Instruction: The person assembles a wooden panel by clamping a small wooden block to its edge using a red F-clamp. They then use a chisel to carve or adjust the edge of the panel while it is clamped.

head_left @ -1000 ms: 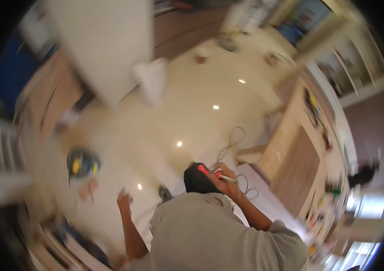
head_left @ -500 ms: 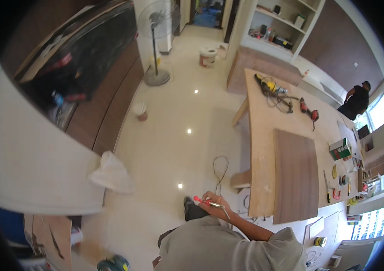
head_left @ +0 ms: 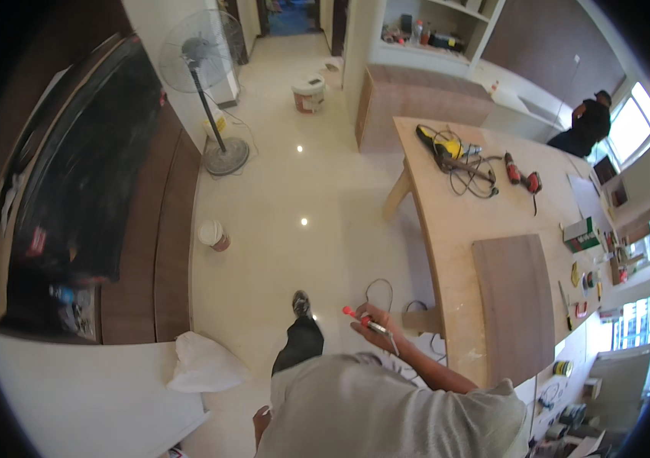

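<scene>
My right hand [head_left: 375, 336] is closed around a small tool with a red end and a silver body [head_left: 350, 311]; its exact kind is not clear. It is held in front of me, just left of the wooden workbench [head_left: 447, 221]. My left hand [head_left: 261, 418] hangs low beside my body at the lower edge. Only a small part of it shows, and its fingers are mostly hidden. On the bench's near part lies a brown wood-grain board [head_left: 514, 305].
Farther along the bench lie a yellow corded power tool [head_left: 451, 145], a red cordless drill [head_left: 522, 177] and a green-and-white box [head_left: 581, 235]. A fan [head_left: 226, 156], buckets [head_left: 308, 95] and a white sack [head_left: 204, 364] stand on the floor. Another person [head_left: 585, 126] is at far right.
The view has shifted along the room, with my leg now stretched forward in a step. My right hand still grips the red-ended tool. My left hand has come into sight at the lower edge.
</scene>
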A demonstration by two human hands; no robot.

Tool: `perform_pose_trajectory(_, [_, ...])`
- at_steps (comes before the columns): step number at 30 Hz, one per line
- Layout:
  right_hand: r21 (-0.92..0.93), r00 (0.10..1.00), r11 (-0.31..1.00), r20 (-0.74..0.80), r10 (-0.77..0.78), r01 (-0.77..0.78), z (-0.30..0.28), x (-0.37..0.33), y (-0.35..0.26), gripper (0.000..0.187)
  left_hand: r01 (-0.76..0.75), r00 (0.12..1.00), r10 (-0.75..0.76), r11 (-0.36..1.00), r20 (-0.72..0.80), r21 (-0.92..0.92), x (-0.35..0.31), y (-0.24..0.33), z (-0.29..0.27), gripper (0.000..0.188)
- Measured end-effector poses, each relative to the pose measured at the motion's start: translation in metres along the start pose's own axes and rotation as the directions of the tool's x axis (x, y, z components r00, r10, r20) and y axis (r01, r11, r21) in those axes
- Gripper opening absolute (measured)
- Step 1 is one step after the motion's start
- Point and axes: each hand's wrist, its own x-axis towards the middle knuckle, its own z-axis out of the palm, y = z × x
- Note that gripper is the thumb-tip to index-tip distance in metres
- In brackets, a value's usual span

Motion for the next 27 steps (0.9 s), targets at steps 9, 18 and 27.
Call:
perform_pose_trajectory(9, [-0.009,0.941,0.990,-0.314,0.129,-0.138,-0.032,0.128,-0.077,0.025,-0.357,0.872,0.268,0.920,0.409,0.159,0.254,0.174,-0.108,0.039])
perform_pose_trajectory(18, [0.003,0.815,0.938,-0.493,0.304,-0.348,-0.079,0.261,-0.065,0.028,-0.284,0.958,0.286,0.954,0.005,-0.093,0.412,0.594,-0.142,0.040])
perform_pose_trajectory(27, [0.113,0.764,0.971,-0.601,0.235,-0.209,-0.183,0.446,-0.050,0.024,-0.037,0.951,-0.005,0.991,0.311,0.127,0.469,0.706,-0.027,0.048])
